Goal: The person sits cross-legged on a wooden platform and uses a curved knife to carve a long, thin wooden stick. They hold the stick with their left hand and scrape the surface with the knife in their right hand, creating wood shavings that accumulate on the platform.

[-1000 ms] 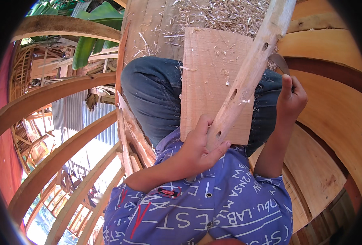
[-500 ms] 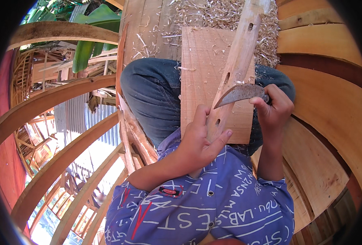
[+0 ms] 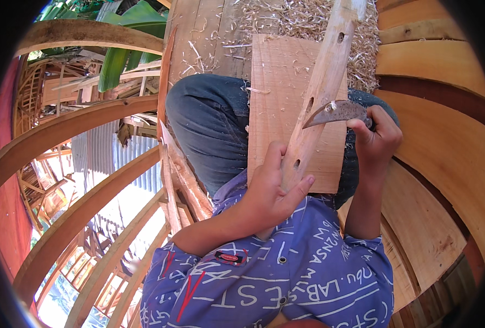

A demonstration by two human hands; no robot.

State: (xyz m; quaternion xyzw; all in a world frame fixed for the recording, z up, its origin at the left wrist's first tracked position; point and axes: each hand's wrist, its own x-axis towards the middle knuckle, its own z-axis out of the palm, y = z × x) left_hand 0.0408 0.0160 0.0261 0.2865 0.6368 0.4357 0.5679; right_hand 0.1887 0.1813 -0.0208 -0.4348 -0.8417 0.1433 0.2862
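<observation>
Where pole (image 3: 326, 81) crosses board (image 3: 279, 104) — curled shavings (image 3: 294, 22) beyond.

A pale wooden pole (image 3: 323, 82) with three dark holes slants from the top edge down past mid-frame. A knife (image 3: 339, 111) overlaps it right of centre, its curved, mottled blade pointing lower left.

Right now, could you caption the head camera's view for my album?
Over a board, the left hand holds a holed wooden pole; the right hand, a curved blade.
</observation>
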